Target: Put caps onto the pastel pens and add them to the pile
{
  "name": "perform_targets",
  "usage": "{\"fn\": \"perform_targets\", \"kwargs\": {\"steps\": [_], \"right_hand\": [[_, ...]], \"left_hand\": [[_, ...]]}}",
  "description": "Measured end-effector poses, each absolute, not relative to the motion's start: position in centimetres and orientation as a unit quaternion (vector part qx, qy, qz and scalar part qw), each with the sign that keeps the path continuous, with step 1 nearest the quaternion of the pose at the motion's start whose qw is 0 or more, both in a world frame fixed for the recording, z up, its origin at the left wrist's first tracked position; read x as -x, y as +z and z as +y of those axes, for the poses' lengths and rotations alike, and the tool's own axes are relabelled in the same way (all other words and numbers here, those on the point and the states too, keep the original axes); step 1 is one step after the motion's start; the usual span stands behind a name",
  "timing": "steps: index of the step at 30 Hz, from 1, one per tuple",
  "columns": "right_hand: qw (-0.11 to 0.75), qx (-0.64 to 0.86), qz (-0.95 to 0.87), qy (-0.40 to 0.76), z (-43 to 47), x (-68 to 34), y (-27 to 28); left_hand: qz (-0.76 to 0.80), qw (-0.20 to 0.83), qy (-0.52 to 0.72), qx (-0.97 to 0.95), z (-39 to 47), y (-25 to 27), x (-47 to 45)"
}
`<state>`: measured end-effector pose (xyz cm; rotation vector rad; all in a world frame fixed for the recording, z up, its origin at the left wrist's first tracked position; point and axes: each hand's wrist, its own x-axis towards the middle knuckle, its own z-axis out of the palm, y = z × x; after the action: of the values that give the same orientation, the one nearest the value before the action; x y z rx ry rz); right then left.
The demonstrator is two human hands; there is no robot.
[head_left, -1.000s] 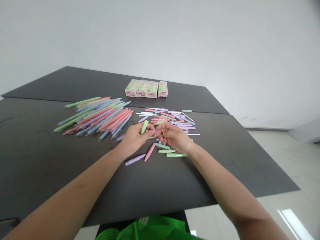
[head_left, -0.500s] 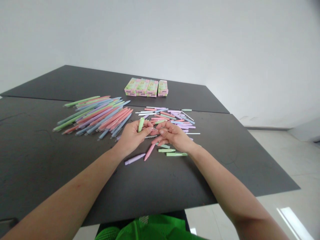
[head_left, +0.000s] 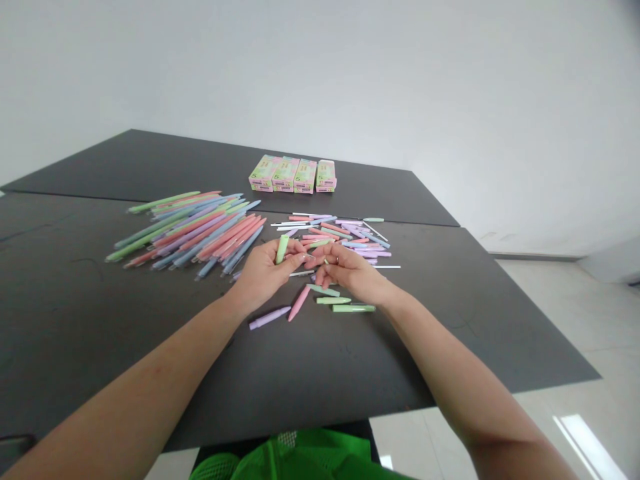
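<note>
My left hand (head_left: 263,270) is closed around a light green pen barrel (head_left: 282,249), which sticks up between the fingers. At its thumb and fingertip shows a small clear or shiny piece (head_left: 311,258), too small to make out. Just to the right, my right hand (head_left: 350,270) pinches a tiny greenish part (head_left: 326,262); its kind is unclear. Below the hands lie a pink pen part (head_left: 299,303), a purple pen part (head_left: 270,318) and several green pen parts (head_left: 353,308). Behind the fingers spreads a loose pile of pastel barrels and white refills (head_left: 291,229), partly hidden.
On the left lies a heap of whole pastel pens (head_left: 190,233) with clear ends. Several small pink and green boxes (head_left: 284,175) stand in a row at the back of the dark table (head_left: 300,373). Its front edge is close to my body, and a pale wall rises behind.
My right hand has drawn slightly away from the left fingertips, and a greenish part now shows in its pinch. My left hand keeps the green barrel almost in place.
</note>
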<state>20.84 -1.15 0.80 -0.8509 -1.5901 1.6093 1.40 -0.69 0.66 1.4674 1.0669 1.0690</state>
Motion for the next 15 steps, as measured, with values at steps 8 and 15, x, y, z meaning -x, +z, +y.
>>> {"fn": "perform_targets", "kwargs": {"steps": [8, 15], "right_hand": [[0.349, 0.382, -0.647, 0.56, -1.34, -20.23, 0.53], [0.34, 0.38, -0.638, 0.577, -1.49, -20.02, 0.75]], "left_hand": [[0.466, 0.418, 0.405, -0.667, -0.87, 0.73, -1.35], [0.435, 0.444, 0.393, -0.678, -1.26, 0.97, -1.51]]}}
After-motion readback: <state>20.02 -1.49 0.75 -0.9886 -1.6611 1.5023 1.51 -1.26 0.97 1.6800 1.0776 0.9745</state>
